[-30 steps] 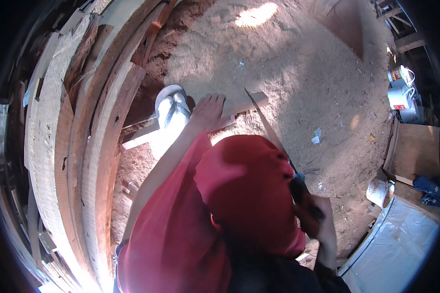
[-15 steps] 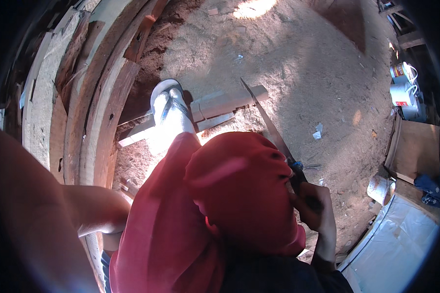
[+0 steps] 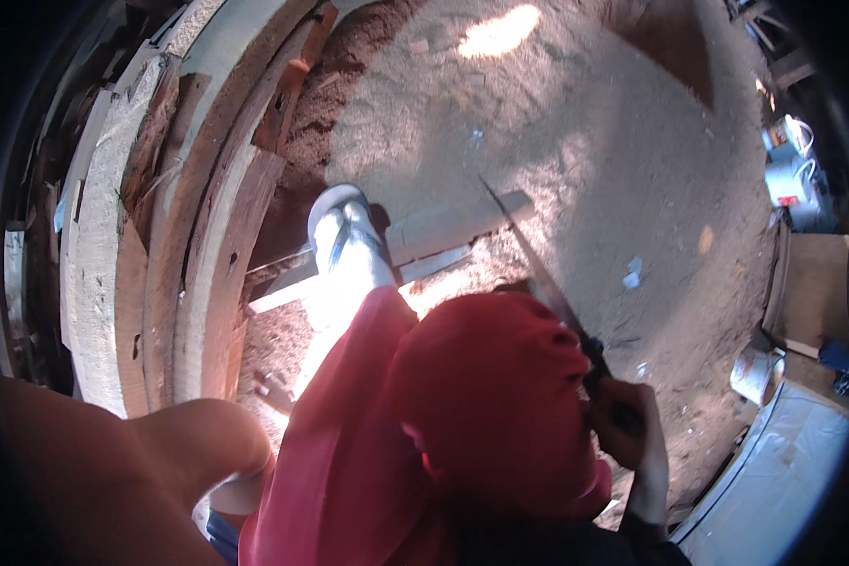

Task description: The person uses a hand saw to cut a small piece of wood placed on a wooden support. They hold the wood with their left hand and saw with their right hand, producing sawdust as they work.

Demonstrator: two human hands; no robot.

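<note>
The floor is loose, reddish sawdust with a sunlit patch near its far edge, and curved, weathered planks stack along its left edge. At the right edge stand white and grey containers with red and orange labels, a small white bucket, a brown board and pale sheeting. A grey sandalled foot pins a pale plank at the floor's middle; the right hand has its fingers closed round the dark handle of a long blade angled over the plank, while the left hand's fingers cannot be told, only a bare arm at the lower left.

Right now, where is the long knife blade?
In the head view, the long dark metal blade rises from the right hand on the right, its tip over the pale wooden plank beside the white sandal.
</note>
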